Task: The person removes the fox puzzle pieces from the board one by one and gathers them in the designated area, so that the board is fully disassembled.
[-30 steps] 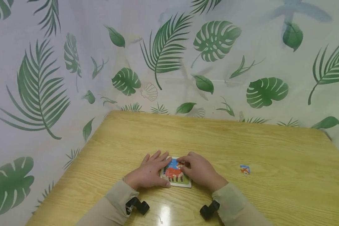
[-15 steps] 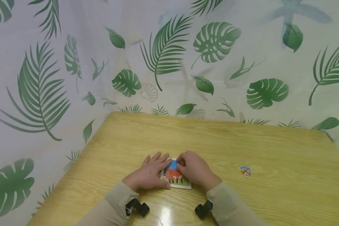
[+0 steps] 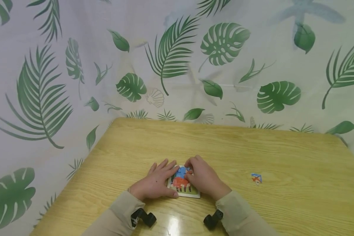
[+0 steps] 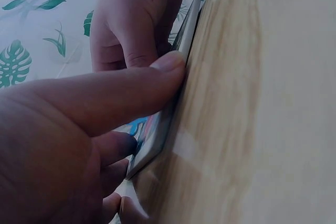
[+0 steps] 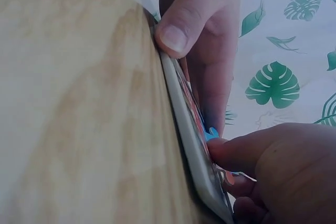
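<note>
Nearest, a dark wrist camera [image 3: 147, 219] hung below each pale sleeve [image 3: 122, 209], both forearms reaching in over the counter [image 3: 283, 203]. The left hand [image 3: 154, 182] rested over the left side of a jigsaw board [image 3: 189, 195], fingers spread apart and thumb at its near edge. The board lay flat on the counter, between the two hands. The right hand [image 3: 206, 177] was at the board's upper right, its thumb and fingers pinched together on a small orange-marked piece [image 5: 228, 177].

The work looked mostly done: the red animal body [image 3: 180, 182], its dark legs and the green ground filled the lower part of the board. The blue upper part seemed less settled, since in the right wrist view a blue tab [image 5: 211, 134] stood up from the surface. Whether the pinched piece was seated could not be told; the fingers hid that corner. One loose piece [image 3: 256, 178], blue and orange, was left on the counter, well apart to the right.

Beyond the counter's far edge hung a leaf-printed curtain [image 3: 239, 13].
</note>
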A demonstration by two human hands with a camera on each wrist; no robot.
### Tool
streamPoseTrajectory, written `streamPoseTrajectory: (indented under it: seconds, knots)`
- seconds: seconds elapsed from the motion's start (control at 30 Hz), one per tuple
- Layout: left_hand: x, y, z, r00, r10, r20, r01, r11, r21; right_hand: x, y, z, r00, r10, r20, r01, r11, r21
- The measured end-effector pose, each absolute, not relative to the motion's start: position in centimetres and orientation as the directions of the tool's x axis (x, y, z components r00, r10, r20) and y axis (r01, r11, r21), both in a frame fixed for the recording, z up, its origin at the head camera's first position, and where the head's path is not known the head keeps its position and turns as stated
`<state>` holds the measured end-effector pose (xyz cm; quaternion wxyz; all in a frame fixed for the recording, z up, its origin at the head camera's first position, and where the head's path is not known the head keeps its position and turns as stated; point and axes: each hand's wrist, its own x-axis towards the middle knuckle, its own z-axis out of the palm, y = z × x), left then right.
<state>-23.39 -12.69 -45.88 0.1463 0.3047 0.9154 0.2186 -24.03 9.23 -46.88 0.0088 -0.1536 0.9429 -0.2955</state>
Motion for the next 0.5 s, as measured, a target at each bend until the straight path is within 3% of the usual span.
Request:
streamPoseTrajectory:
  seconds: [0.23,0.5]
  knots:
    - [-23.28,-12.95,-46.02,-0.771,0.623,-0.132,0.494,0.715,0.494,-23.86,9.18,-46.74,-0.957,-0.283,0.064,-0.259,0.732,-0.631]
    - [-23.23,-12.90,-45.81,-0.765,0.632,-0.125,0.507,0.711,0.488,-24.03,9.75,-45.98,-0.983,-0.183,0.027,-0.134,0.606,-0.784]
